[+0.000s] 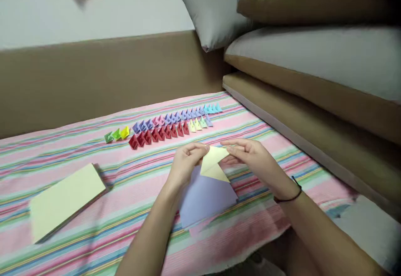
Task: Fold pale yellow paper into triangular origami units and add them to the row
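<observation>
A pale yellow sheet of origami paper (pixel 215 161), partly folded, is held up between my two hands. My left hand (pixel 189 159) pinches its upper left edge between thumb and fingers. At the right corner, the thumb and fingers of my right hand (pixel 246 153) close on the paper; a dark band circles that wrist. Lavender paper sheets (pixel 208 205) lie on the cloth just below the yellow one, with a bit of pink paper (pixel 200 227) sticking out beneath them.
Two rows of small folded paper pieces, red (pixel 155 135), purple (pixel 175 117) and other colours, stand further back. A thick pale yellow paper stack (pixel 67 203) lies at left. Beneath is a striped cloth (pixel 125 209). Grey and brown cushions (pixel 313 63) pile up on the right.
</observation>
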`<state>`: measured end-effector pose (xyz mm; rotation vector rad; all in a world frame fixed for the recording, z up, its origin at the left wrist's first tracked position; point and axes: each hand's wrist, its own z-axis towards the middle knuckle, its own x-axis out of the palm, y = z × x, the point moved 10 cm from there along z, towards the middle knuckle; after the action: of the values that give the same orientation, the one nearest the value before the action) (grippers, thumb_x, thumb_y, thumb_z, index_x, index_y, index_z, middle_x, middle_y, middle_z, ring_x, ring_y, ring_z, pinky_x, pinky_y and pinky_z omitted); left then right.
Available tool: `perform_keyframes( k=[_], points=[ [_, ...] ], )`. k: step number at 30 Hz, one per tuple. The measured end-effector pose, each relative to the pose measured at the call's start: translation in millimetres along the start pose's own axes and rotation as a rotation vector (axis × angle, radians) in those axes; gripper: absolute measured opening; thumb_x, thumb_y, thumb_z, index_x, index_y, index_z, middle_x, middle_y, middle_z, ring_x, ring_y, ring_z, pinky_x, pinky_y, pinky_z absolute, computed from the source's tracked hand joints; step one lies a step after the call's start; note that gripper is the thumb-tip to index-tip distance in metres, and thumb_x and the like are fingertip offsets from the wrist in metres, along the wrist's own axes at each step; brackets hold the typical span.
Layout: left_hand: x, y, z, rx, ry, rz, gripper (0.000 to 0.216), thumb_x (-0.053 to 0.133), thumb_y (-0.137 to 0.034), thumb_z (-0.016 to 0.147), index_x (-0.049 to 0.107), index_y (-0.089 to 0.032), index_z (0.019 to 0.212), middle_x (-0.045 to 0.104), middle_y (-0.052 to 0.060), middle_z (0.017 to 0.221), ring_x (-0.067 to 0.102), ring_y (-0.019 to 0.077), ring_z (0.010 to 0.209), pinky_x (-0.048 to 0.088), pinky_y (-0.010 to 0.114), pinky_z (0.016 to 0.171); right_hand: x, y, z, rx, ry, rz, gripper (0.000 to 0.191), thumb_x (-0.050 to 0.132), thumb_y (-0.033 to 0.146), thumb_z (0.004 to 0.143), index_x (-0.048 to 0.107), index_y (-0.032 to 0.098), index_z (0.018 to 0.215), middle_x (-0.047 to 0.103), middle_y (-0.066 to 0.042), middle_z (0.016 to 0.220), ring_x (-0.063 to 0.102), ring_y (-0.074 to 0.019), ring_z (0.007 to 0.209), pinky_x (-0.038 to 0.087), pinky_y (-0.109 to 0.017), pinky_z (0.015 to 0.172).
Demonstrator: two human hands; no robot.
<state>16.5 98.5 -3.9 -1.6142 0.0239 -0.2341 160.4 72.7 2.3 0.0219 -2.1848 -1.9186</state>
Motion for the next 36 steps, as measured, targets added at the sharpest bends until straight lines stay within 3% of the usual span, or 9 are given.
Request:
perform_keyframes(
  k=[4, 8, 13, 18, 22, 27, 32, 36],
  points=[
    [-2.7, -3.9, -6.7, 0.016, -0.043, -0.018, 0.018, 0.071, -0.030, 0.066, 0.064, -0.013, 0.065, 0.062, -0.001, 0.059, 0.054, 0.0075, 0.053, 0.042, 0.018, 0.054, 2.8, 7.8, -0.4, -0.052, -0.013, 0.065, 0.031, 0.067, 0.034, 0.074, 0.062, 0.016, 0.098, 0.072, -0.004, 0.080, 0.068, -0.0149, 0.072, 0.054, -0.027, 0.071],
    [1.9, -7.8, -9.7, 0.042, -0.028, -0.037, 0.018, 0.069, -0.028, 0.069, 0.062, -0.013, 0.062, 0.060, -0.002, 0.056, 0.054, 0.0078, 0.053, 0.044, 0.019, 0.055, 9.7, 1.2, -2.6, -0.012, 0.017, 0.024, 0.036, 0.076, 0.027, 0.064, 0.061, 0.017, 0.094, 0.072, -0.003, 0.080, 0.067, -0.0161, 0.072, 0.052, -0.027, 0.066],
    [6.0, -9.2, -10.8, 0.049, -0.002, -0.020, 0.018, 0.068, -0.028, 0.070, 0.061, -0.013, 0.063, 0.061, -0.002, 0.057, 0.056, 0.0080, 0.054, 0.046, 0.019, 0.056, 7.8, -4.2, -0.9, -0.012, -0.031, 0.018, 0.036, 0.077, 0.027, 0.061, 0.059, 0.016, 0.089, 0.070, -0.003, 0.076, 0.065, -0.0153, 0.067, 0.050, -0.027, 0.061],
    [5.7, -6.8, -10.1, 0.030, 0.004, 0.036, 0.018, 0.069, -0.031, 0.070, 0.062, -0.014, 0.066, 0.064, -0.001, 0.060, 0.060, 0.0096, 0.059, 0.050, 0.022, 0.065, -10.1, 7.5, 1.5, -0.121, -0.164, 0.069, 0.037, 0.080, 0.027, 0.057, 0.057, 0.016, 0.084, 0.062, 0.004, 0.065, 0.058, -0.0099, 0.057, 0.044, -0.022, 0.054],
    [9.6, -5.3, -9.9, 0.010, 0.061, 0.119, 0.018, 0.069, -0.030, 0.069, 0.063, -0.013, 0.066, 0.065, 0.000, 0.062, 0.061, 0.0097, 0.061, 0.051, 0.022, 0.066, -21.7, 15.9, 0.9, -0.134, -0.150, 0.000, 0.045, 0.079, 0.028, 0.058, 0.060, 0.016, 0.096, 0.068, -0.002, 0.074, 0.063, -0.0147, 0.067, 0.048, -0.026, 0.062],
    [3.2, -14.4, -12.0, 0.095, -0.012, 0.027, 0.018, 0.068, -0.032, 0.071, 0.065, -0.014, 0.069, 0.067, 0.001, 0.069, 0.064, 0.0123, 0.071, 0.053, 0.023, 0.068, -16.2, 11.6, 1.8, -0.103, -0.089, 0.084, 0.052, 0.078, 0.027, 0.060, 0.058, 0.018, 0.107, 0.070, -0.004, 0.085, 0.065, -0.0178, 0.077, 0.050, -0.030, 0.068],
    [9.3, -13.5, -15.0, 0.108, 0.002, -0.009, 0.020, 0.067, -0.033, 0.073, 0.065, -0.014, 0.072, 0.070, 0.004, 0.073, 0.067, 0.0155, 0.075, 0.054, 0.026, 0.071, -0.1, 3.2, 5.8, -0.118, -0.107, 0.346, 0.032, 0.074, 0.024, 0.067, 0.061, 0.017, 0.095, 0.070, -0.004, 0.089, 0.065, -0.0177, 0.085, 0.049, -0.030, 0.079],
    [16.2, -12.8, -15.2, 0.099, 0.049, 0.049, 0.022, 0.066, -0.034, 0.074, 0.064, -0.013, 0.074, 0.071, 0.007, 0.072, 0.068, 0.0181, 0.076, 0.053, 0.029, 0.075, 2.4, 3.7, 9.2, -0.143, -0.116, 0.410, 0.027, 0.072, 0.024, 0.068, 0.062, 0.017, 0.092, 0.070, -0.004, 0.090, 0.064, -0.0183, 0.089, 0.048, -0.030, 0.084]
  ],
)
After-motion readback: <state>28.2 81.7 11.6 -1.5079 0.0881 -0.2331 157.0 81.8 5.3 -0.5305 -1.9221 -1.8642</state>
